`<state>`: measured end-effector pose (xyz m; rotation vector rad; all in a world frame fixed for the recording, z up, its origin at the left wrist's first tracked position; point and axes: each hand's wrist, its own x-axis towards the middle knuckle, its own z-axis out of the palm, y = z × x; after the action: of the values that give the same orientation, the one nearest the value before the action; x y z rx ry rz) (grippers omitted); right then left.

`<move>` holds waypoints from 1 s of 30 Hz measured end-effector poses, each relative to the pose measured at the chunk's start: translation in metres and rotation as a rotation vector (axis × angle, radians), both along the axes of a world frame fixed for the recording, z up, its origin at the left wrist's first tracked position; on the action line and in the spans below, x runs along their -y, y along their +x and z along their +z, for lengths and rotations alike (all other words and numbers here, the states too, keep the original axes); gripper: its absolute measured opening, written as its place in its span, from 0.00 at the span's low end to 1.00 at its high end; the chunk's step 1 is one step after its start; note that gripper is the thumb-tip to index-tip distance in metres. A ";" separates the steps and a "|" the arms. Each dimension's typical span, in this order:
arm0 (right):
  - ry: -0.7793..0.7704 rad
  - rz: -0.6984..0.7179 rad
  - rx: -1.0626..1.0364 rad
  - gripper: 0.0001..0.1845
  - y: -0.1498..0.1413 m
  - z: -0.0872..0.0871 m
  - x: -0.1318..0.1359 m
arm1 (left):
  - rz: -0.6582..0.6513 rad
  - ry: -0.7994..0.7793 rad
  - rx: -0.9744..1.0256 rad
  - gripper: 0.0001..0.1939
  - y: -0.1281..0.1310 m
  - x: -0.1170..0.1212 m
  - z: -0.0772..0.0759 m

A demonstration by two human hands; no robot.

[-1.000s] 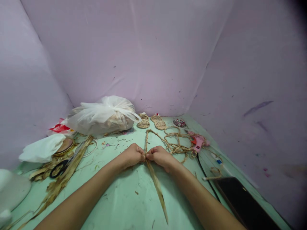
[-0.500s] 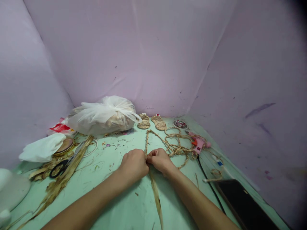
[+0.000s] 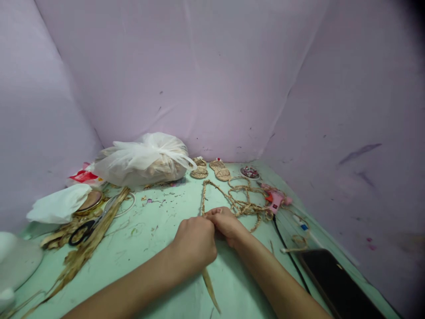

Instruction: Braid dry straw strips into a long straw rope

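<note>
Both my hands meet at the near end of a braided straw-coloured rope point(image 3: 203, 195). Curled into a fist, my left hand point(image 3: 195, 241) grips a flat dried fibre strip point(image 3: 210, 290), whose tail hangs out below it toward me. My right hand point(image 3: 226, 221) pinches the rope end just beside the left fist; the exact grip point is hidden behind the fingers. From there the rope runs away from me, bends back and lies in tangled loops point(image 3: 247, 206) to the right.
A pink glue gun point(image 3: 275, 201) with a black cord and a dark phone point(image 3: 338, 283) lie right. Behind are small woven slippers point(image 3: 219, 170), a bead dish point(image 3: 249, 172) and a white plastic bag point(image 3: 142, 161). Scissors point(image 3: 83, 232) rest by dried fibre strips point(image 3: 93, 243) on the left.
My left hand has moved slightly right and toward me, turning over, and now covers more of the strip. The strip's visible tail is shorter. My right hand stays nearly in place.
</note>
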<state>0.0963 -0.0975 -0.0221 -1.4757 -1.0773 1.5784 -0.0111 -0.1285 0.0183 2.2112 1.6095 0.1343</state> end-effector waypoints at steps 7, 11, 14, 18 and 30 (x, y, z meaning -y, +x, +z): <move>-0.050 0.077 -0.166 0.03 0.009 0.008 -0.001 | 0.387 -0.510 0.697 0.09 -0.016 -0.036 -0.004; -0.007 0.142 -0.144 0.02 0.013 0.005 -0.003 | 0.339 -0.874 0.937 0.06 -0.012 -0.042 -0.020; 0.075 0.250 0.028 0.03 0.018 0.004 -0.005 | 0.303 -0.740 0.844 0.08 -0.011 -0.040 -0.023; 0.295 0.324 0.551 0.05 0.021 0.007 -0.004 | 0.295 -0.611 0.697 0.11 -0.007 -0.038 -0.023; 0.401 0.409 1.311 0.13 -0.013 0.042 0.028 | 0.260 -0.278 0.493 0.06 -0.002 -0.040 -0.046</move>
<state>0.0830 -0.1256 0.0196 -2.0460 -2.3370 0.3372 -0.0133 -0.0886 -0.0276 1.5964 1.5140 0.4598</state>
